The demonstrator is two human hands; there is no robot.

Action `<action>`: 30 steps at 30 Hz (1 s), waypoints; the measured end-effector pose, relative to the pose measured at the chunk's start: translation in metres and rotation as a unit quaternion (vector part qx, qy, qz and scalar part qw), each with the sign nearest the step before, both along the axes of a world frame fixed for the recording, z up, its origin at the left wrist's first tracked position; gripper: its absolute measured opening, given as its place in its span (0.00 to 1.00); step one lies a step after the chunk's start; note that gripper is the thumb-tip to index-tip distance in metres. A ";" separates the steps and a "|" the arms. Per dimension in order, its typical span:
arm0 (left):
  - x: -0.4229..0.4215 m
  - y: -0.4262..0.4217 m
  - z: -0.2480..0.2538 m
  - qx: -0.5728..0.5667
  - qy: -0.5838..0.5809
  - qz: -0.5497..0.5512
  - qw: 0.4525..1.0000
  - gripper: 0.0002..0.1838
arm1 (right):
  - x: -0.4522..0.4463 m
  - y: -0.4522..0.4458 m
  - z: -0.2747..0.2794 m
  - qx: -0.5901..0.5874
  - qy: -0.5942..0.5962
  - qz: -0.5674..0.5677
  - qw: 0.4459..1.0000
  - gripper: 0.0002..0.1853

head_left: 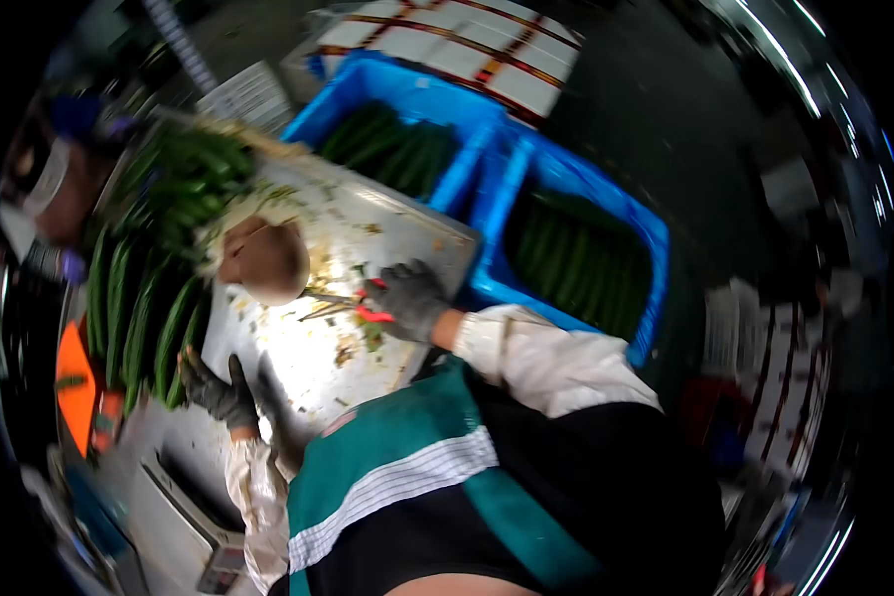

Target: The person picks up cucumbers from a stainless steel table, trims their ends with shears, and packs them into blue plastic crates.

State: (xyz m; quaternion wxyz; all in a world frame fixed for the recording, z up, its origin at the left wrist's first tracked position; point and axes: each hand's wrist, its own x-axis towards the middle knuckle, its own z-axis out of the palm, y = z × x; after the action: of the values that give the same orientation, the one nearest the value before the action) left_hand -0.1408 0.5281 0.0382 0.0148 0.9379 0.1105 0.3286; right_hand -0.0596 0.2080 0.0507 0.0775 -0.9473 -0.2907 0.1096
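Closest to the camera: your teal apron, with its striped white band, over black clothing. In front of you, a metal worktop strewn with green and yellow scraps.

Right hand, grey glove: near the worktop's right corner, fingers curled round the red handles of a pair of scissors. Blades point left across the worktop and look slightly parted; the image is blurred there.

Left hand, also gloved: fingers spread, thumb well away from the rest, nothing in the grip. It's at the near end of the cucumber row — can't tell whether the fingertips touch the closest one. One fingertip looks bare.

Long cucumbers lie side by side along the worktop's left edge, roughly parallel. Behind them, a looser green pile fills the far left corner. Between that pile and your scissors is a blurred brownish shape — can't tell what it is. An orange sheet is at the left edge, beside the near ends of the row.

Past the far right edge: a blue-lined crate with cucumbers in it. A second blue-lined crate, also loaded with cucumbers, is just off the right corner. Taped white boxes are behind the first crate.
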 end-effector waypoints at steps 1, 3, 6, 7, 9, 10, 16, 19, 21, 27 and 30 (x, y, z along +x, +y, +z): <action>-0.004 -0.012 -0.001 -0.011 0.017 -0.018 1.000 0.38 | 0.000 -0.001 0.000 -0.003 -0.022 -0.016 1.000 0.32; -0.005 -0.038 0.001 -0.011 0.052 -0.050 0.997 0.37 | 0.003 -0.007 -0.008 -0.019 -0.064 -0.028 0.997 0.32; 0.007 -0.078 0.019 -0.006 0.046 -0.150 0.988 0.36 | -0.001 -0.028 -0.011 0.088 -0.063 -0.026 0.994 0.33; 0.013 -0.091 0.026 -0.001 0.044 -0.176 0.983 0.35 | -0.006 -0.036 -0.015 0.131 -0.069 -0.036 0.988 0.33; 0.027 -0.125 0.039 -0.024 0.030 -0.250 0.968 0.34 | -0.015 -0.059 -0.015 0.187 -0.039 -0.088 0.978 0.31; 0.034 -0.133 0.040 -0.041 0.033 -0.286 0.957 0.34 | -0.017 -0.064 -0.032 0.236 -0.082 -0.128 0.960 0.30; 0.070 -0.256 0.050 -0.111 0.111 -0.496 0.854 0.33 | -0.031 -0.231 -0.042 0.167 -0.095 -0.386 0.902 0.25; 0.081 -0.318 0.040 -0.114 0.141 -0.569 0.802 0.31 | -0.030 -0.309 -0.068 0.033 -0.149 -0.450 0.880 0.28; 0.080 -0.354 0.032 -0.107 0.165 -0.588 0.784 0.31 | -0.016 -0.348 -0.067 -0.029 -0.108 -0.478 0.871 0.30; 0.080 -0.391 0.021 -0.047 0.205 -0.656 0.725 0.25 | 0.043 -0.394 -0.092 -0.142 -0.090 -0.358 0.918 0.30; 0.078 -0.381 0.007 -0.063 0.234 -0.641 0.728 0.22 | 0.067 -0.394 -0.109 -0.175 -0.077 -0.331 0.924 0.26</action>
State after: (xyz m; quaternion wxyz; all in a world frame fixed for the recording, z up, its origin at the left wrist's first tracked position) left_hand -0.0630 0.1467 0.0449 0.2546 0.8299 -0.4964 0.0030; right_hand 0.0074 -0.1864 -0.0586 -0.0806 -0.9936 0.0582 0.0540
